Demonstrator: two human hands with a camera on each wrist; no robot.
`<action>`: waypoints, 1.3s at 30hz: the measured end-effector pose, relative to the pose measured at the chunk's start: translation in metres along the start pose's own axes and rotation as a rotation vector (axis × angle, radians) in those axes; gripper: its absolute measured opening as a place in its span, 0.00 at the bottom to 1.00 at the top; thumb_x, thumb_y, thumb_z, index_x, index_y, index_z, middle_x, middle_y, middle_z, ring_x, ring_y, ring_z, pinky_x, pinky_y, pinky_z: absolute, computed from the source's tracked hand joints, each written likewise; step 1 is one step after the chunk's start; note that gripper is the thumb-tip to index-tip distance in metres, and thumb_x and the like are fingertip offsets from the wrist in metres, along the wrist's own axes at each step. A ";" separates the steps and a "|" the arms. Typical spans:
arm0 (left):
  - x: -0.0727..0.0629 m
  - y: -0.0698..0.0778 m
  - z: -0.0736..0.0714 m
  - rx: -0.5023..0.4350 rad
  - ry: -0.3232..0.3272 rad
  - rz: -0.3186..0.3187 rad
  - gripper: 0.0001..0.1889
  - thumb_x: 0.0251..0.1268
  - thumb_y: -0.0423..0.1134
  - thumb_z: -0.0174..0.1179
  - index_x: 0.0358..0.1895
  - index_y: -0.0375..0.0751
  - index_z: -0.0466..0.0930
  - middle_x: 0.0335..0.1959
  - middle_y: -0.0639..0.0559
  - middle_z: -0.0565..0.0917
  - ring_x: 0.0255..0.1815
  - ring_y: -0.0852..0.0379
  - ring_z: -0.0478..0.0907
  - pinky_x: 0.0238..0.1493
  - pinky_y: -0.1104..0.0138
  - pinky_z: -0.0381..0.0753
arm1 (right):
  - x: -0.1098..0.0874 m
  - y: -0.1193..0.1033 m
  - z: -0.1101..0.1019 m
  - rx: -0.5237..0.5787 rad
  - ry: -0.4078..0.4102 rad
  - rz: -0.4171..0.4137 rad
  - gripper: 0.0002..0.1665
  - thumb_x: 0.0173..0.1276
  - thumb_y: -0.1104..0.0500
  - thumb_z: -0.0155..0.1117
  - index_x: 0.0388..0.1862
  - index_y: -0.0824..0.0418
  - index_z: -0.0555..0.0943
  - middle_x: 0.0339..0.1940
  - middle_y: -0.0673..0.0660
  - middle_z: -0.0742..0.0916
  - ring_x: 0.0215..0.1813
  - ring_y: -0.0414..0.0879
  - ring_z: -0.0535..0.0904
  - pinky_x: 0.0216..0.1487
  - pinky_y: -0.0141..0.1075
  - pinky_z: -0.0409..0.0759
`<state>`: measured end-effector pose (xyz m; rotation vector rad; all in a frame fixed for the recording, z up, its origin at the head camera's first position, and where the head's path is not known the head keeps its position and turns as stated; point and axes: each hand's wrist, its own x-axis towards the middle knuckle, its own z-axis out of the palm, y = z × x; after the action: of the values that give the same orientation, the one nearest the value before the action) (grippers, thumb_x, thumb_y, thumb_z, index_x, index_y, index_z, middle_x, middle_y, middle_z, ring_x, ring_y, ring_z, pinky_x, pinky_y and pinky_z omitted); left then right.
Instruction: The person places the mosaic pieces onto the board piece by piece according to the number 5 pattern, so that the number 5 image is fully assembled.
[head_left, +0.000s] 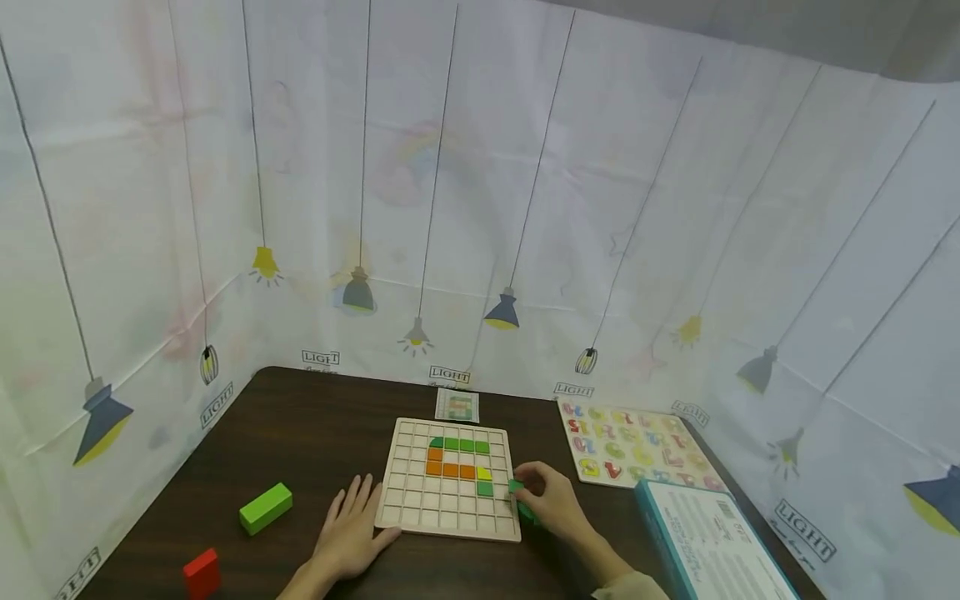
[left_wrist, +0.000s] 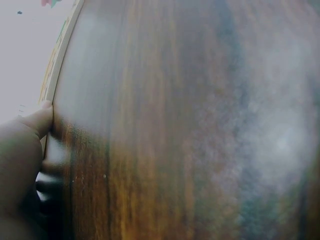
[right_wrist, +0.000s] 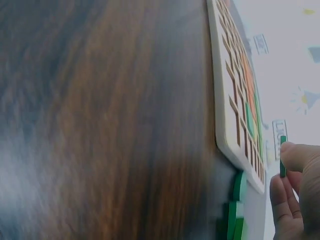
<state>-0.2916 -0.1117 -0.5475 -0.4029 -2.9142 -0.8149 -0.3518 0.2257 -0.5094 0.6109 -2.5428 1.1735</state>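
A square wooden grid board (head_left: 442,500) lies on the dark table, with green, orange and yellow tiles set in its upper right part. My left hand (head_left: 348,529) rests beside its left edge, fingers spread; the thumb (left_wrist: 42,117) touches the board's edge. At the board's right side, my right hand (head_left: 555,504) pinches a thin green tile (right_wrist: 283,162) between thumb and fingers. Several more green tiles (right_wrist: 240,186) lie on the table by the board, partly hidden under that hand in the head view.
A light green block (head_left: 266,508) and a red block (head_left: 202,573) stand on the left. Behind the board lies a small pattern card (head_left: 457,405). To the right are a number puzzle board (head_left: 637,443) and a blue-and-white box (head_left: 716,537). Printed curtains (head_left: 480,208) hang around the table.
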 end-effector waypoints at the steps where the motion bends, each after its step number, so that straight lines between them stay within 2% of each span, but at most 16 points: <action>1: 0.000 0.000 0.000 0.002 -0.001 -0.002 0.46 0.64 0.66 0.48 0.71 0.29 0.55 0.73 0.31 0.50 0.74 0.36 0.41 0.69 0.43 0.35 | 0.000 -0.002 0.002 0.002 -0.011 -0.006 0.15 0.58 0.68 0.69 0.45 0.65 0.80 0.38 0.54 0.85 0.37 0.44 0.80 0.36 0.32 0.80; 7: 0.001 0.000 0.000 0.003 -0.002 -0.007 0.47 0.63 0.68 0.48 0.71 0.30 0.56 0.72 0.31 0.51 0.73 0.36 0.42 0.69 0.43 0.37 | -0.001 -0.011 0.012 0.026 -0.055 -0.054 0.15 0.59 0.67 0.68 0.47 0.66 0.79 0.39 0.55 0.85 0.37 0.43 0.81 0.36 0.32 0.81; 11: 0.002 0.001 0.001 0.005 0.008 0.003 0.47 0.63 0.67 0.48 0.71 0.30 0.56 0.72 0.31 0.51 0.73 0.36 0.41 0.69 0.43 0.37 | -0.001 -0.014 0.018 0.058 -0.073 -0.068 0.15 0.60 0.68 0.67 0.47 0.66 0.79 0.40 0.56 0.84 0.39 0.46 0.81 0.38 0.33 0.81; 16: 0.003 0.002 0.000 0.011 -0.008 -0.017 0.46 0.63 0.66 0.49 0.71 0.31 0.55 0.73 0.33 0.50 0.74 0.37 0.41 0.69 0.44 0.36 | -0.001 -0.018 0.027 0.086 -0.108 -0.083 0.14 0.59 0.69 0.66 0.45 0.67 0.78 0.39 0.60 0.83 0.40 0.53 0.80 0.39 0.34 0.81; 20: 0.003 0.001 -0.001 0.007 -0.024 -0.028 0.47 0.63 0.68 0.48 0.72 0.31 0.55 0.73 0.33 0.51 0.74 0.37 0.41 0.69 0.43 0.36 | -0.003 -0.018 0.034 0.075 -0.138 -0.084 0.14 0.59 0.69 0.67 0.45 0.66 0.78 0.38 0.58 0.83 0.40 0.52 0.81 0.38 0.32 0.81; 30: 0.003 -0.004 0.006 0.018 0.009 -0.004 0.45 0.63 0.65 0.50 0.71 0.31 0.56 0.73 0.33 0.52 0.73 0.36 0.42 0.68 0.43 0.37 | -0.007 -0.015 0.041 0.044 -0.110 -0.082 0.15 0.57 0.70 0.68 0.44 0.64 0.79 0.37 0.56 0.83 0.38 0.49 0.81 0.37 0.32 0.81; 39: 0.002 0.000 0.001 0.034 -0.009 -0.021 0.45 0.64 0.65 0.49 0.72 0.32 0.55 0.73 0.34 0.51 0.74 0.37 0.41 0.69 0.44 0.37 | -0.007 -0.011 0.043 0.043 -0.094 -0.114 0.15 0.56 0.71 0.67 0.44 0.65 0.79 0.38 0.56 0.83 0.39 0.49 0.81 0.37 0.32 0.81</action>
<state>-0.2934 -0.1107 -0.5481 -0.3743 -2.9414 -0.7676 -0.3438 0.1876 -0.5322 0.8285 -2.5266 1.1887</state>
